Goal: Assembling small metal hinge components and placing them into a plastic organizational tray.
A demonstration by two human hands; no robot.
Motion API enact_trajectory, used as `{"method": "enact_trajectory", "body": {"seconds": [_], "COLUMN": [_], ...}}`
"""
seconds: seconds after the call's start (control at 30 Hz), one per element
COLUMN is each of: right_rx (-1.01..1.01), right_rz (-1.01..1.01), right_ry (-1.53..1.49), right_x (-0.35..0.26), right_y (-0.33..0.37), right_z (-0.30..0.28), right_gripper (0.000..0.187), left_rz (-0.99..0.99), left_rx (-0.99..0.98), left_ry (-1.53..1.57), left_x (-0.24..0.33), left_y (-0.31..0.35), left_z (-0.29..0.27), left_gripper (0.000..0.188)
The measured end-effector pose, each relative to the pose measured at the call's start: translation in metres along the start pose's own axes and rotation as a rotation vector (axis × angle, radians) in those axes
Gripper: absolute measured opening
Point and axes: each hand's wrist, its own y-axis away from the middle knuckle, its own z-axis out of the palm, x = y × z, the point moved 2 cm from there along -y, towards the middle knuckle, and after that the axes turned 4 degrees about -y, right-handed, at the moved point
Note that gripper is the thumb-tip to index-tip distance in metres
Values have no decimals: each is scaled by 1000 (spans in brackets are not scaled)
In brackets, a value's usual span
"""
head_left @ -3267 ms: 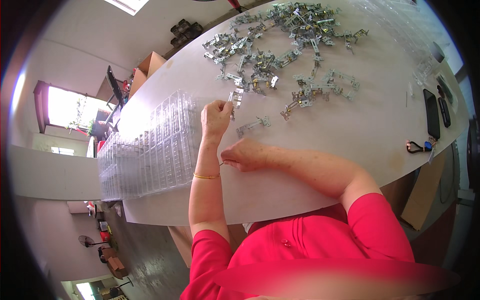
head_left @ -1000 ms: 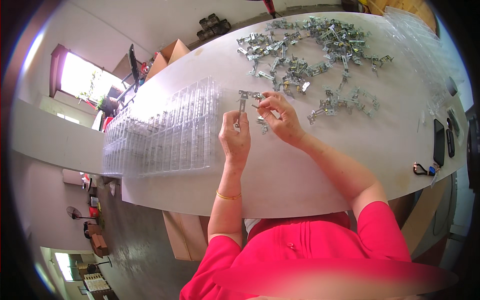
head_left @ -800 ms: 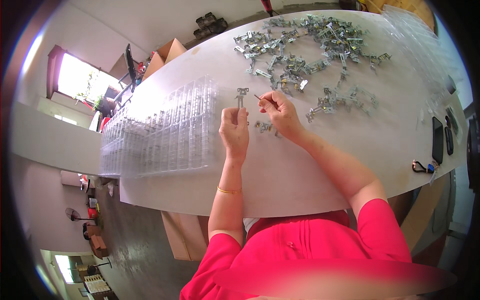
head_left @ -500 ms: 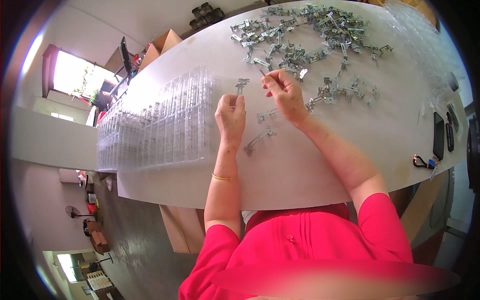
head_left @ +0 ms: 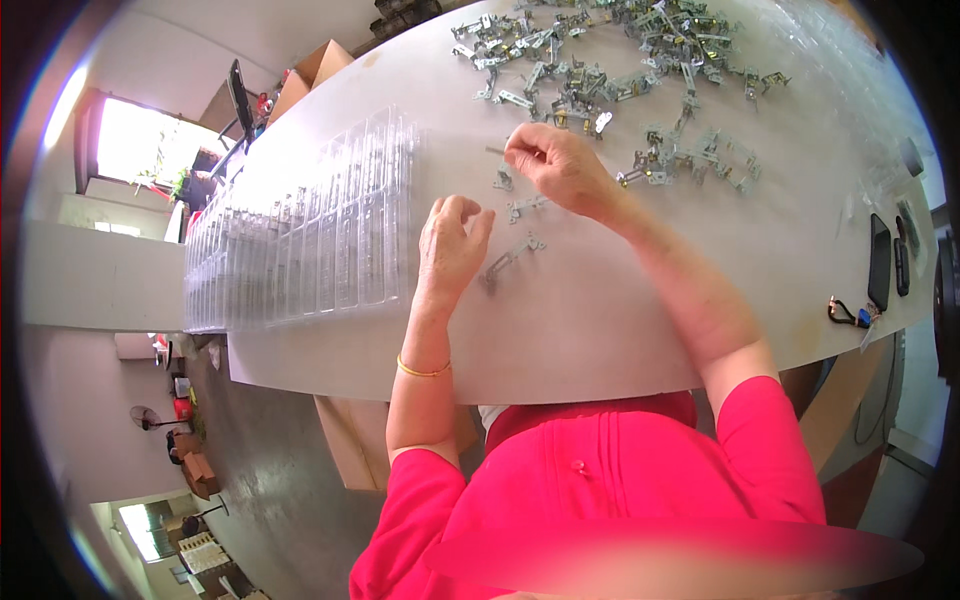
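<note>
While a thin rod [head_left: 495, 150] is pinched in the right hand [head_left: 562, 172], its end pointing left, the left hand [head_left: 452, 248] looks released: fingers loosely curled, nothing seen in it. A small bracket [head_left: 502, 181] is seen between the hands, just near of the rod; contact with the right hand can't be told. A second bracket [head_left: 525, 208] and a third bracket [head_left: 509, 262] are laid nearer on the desk [head_left: 600, 330]. Main pile [head_left: 675, 45] is kept far, clear trays [head_left: 350, 220] left. Step judged: brackets being handled singly, rod kept ready. Next move probably calls for one bracket to be picked up left-handed and steadied, rod held clear.
</note>
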Motion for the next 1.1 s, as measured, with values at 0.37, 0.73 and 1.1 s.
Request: {"method": "enact_trajectory", "body": {"seconds": [0.37, 0.73, 1.1], "right_rx": [-497, 64, 19], "right_rz": [-115, -122, 69], "right_ry": [715, 552, 182], "right_x": [12, -3, -7], "right_y": [11, -1, 28], "right_z": [8, -13, 8], "right_gripper": [13, 8, 9], "left_rz": [39, -251, -375], "left_rx": [-292, -212, -226], "left_ry": [66, 1012, 1381], "left_x": [6, -5, -19], "left_y": [28, -9, -9], "left_z": [8, 22, 39], "left_gripper": [24, 21, 25]}}
